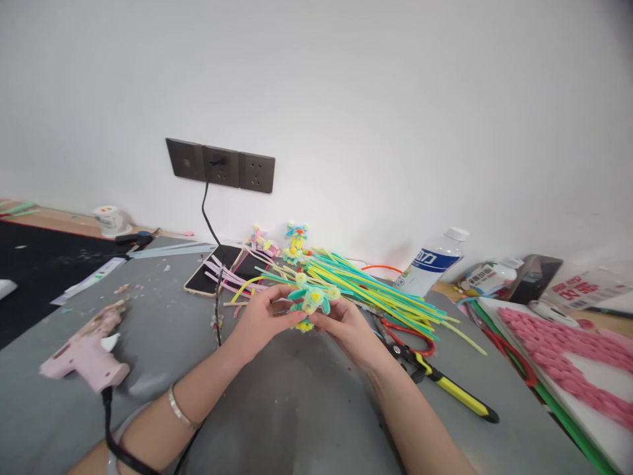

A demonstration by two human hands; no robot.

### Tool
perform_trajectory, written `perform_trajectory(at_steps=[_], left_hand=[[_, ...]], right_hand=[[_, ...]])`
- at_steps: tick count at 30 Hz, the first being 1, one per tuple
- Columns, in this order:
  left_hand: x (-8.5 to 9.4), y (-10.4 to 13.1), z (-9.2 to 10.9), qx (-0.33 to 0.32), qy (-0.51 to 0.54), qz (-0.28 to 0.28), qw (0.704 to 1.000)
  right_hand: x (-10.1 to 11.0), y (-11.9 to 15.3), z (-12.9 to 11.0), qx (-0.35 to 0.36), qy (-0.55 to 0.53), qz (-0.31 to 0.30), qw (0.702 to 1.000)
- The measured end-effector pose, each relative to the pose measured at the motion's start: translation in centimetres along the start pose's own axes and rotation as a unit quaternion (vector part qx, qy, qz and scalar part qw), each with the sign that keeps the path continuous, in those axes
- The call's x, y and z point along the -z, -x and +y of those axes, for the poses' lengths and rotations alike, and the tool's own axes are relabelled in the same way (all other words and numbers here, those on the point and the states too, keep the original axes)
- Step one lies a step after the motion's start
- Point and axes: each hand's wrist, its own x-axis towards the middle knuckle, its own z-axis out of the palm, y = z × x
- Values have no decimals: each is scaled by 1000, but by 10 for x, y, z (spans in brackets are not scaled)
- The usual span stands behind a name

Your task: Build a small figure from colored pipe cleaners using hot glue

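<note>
Between my two hands is a small pipe-cleaner figure [313,300] in mint green and yellow, with round yellow tips. My left hand [270,315] grips its left side, thumb at the front. From the right, my right hand [346,324] pinches it the same way; some of its fingers are hidden behind the figure. Just beyond my hands lies a bundle of yellow and teal pipe cleaners [376,290]. Two finished-looking figures, a pink one [264,241] and a blue-and-yellow one [297,243], stand by the wall.
A pink glue gun [89,356] lies at left, its cord running under my left arm. Yellow-black pliers [455,389] and red-handled scissors [410,336] lie right of my right hand. A bottle [430,260], a phone [208,270] and a wall socket [221,165] with a cable are behind.
</note>
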Motion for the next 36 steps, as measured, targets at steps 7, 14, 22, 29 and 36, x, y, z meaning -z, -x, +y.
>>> perform_trajectory(at_steps=[7,14,22,29,36], left_hand=[[0,-1,4,-42,-22,-23,999],[2,-4,4,-79,-41,-24,996],[4,-6,0,-6,-36,-13,999],[5,-10,-4,-60,-54,-46,996],[5,-12,-16,-57,-87,-28,994]], right_hand=[[-1,-2,2,9,0,19,1000],[0,-4,5,9,-17,35,999],[6,-8,6,4,-4,27,1000],[8,-10,11,12,6,20,1000],[8,-10,11,28,21,47,998]])
